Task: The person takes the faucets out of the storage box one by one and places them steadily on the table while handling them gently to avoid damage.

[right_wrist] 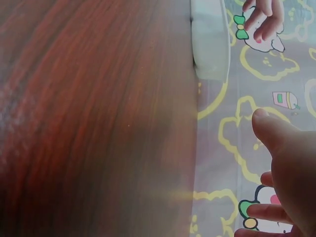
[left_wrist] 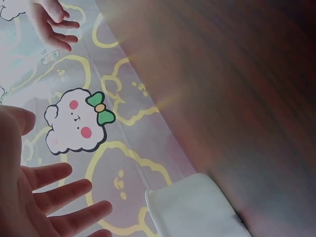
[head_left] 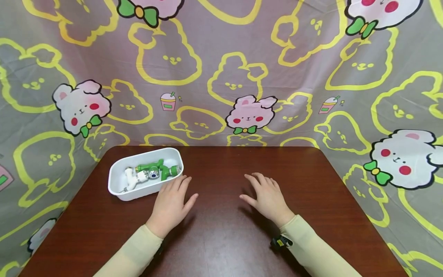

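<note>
In the head view a white plastic bin (head_left: 145, 192) stands on the left of the table. Inside lie green and white tap-like fittings with metal ends: a white one (head_left: 130, 180) on the left, a green one (head_left: 149, 166) behind it and another green piece (head_left: 166, 173) on the right. My left hand (head_left: 170, 209) is held over the table with fingers spread, its fingertips by the bin's front right corner. My right hand (head_left: 268, 198) hovers to the right, fingers loosely extended, holding nothing. Both wrist views show the hands with bare palms and the bin's outer wall (left_wrist: 197, 212).
The dark brown wooden table (head_left: 221, 231) ends at a patterned curtain (head_left: 204, 92) with cartoon rabbits, which hangs behind it and on both sides. A black band with a small device (head_left: 281, 242) sits on the right wrist.
</note>
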